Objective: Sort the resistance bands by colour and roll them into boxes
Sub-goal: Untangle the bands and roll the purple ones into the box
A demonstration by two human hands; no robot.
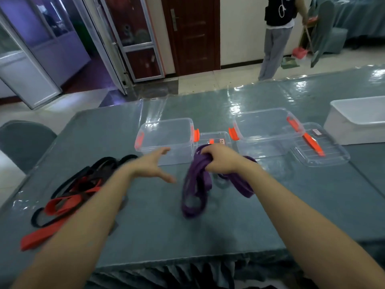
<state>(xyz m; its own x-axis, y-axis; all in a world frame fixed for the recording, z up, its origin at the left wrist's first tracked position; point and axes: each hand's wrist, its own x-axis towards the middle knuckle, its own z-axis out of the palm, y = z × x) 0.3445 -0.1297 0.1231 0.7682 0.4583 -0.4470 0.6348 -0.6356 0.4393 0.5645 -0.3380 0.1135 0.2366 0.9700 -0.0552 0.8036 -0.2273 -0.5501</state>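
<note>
Bands (195, 184) of purple hang below gripping right hand (218, 161); left hand (152, 165) spread nearby.

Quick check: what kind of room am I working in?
Likely a banquet or function hall: skirted table under clear plastic, cloth-covered chairs, tiled floor.

Table (156, 215) with teal cloth and clear plastic sheet lies under both hands. White tub (358, 119) sits far right of right hand (218, 161). Grey chair (23, 142) stands well left of left hand (150, 165). Brown door (191, 34) and person (280, 15) with broom (308, 36) are far beyond.
</note>
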